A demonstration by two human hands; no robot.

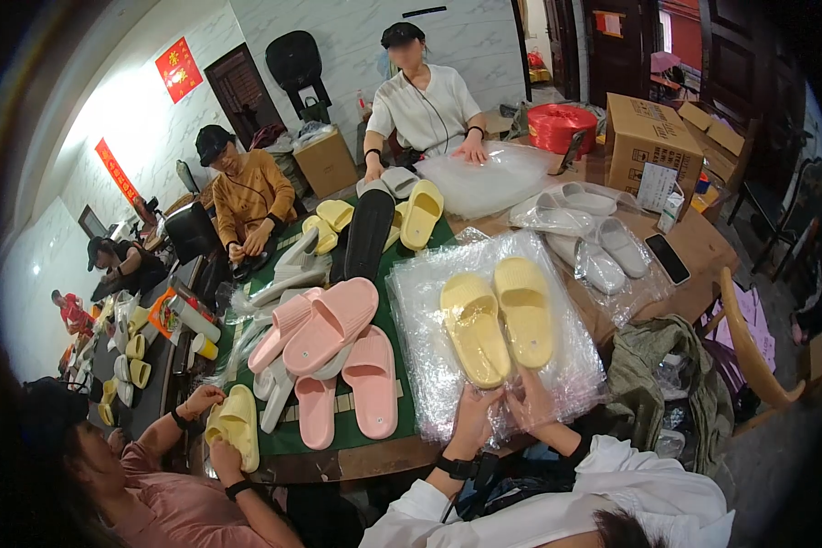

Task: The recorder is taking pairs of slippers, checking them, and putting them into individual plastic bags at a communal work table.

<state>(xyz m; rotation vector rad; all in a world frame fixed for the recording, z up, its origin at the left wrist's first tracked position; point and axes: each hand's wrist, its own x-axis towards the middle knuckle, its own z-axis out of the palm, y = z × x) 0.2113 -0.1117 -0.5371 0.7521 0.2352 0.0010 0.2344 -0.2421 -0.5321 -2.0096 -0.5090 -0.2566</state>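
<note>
A pair of yellow slippers [477, 329] lies toes away on a stack of clear plastic bags [420, 365], with shiny film over them. My left hand [473, 422] is closed at the heel of the left slipper. At the heel of the right slipper [524, 315], my right hand [532, 402] is also closed, its fingers partly veiled by film. Dark bands circle both wrists. Left of the bags, pink slippers [331, 326] are piled with grey ones on a green mat [338, 449].
At left, a co-worker's hands hold a yellow slipper [237, 427]. Across the table, another person touches a clear plastic pile [484, 178]. Bagged white slippers [603, 247], a phone [668, 258], a cardboard box [650, 142] and red ribbon roll [562, 128] lie rightward.
</note>
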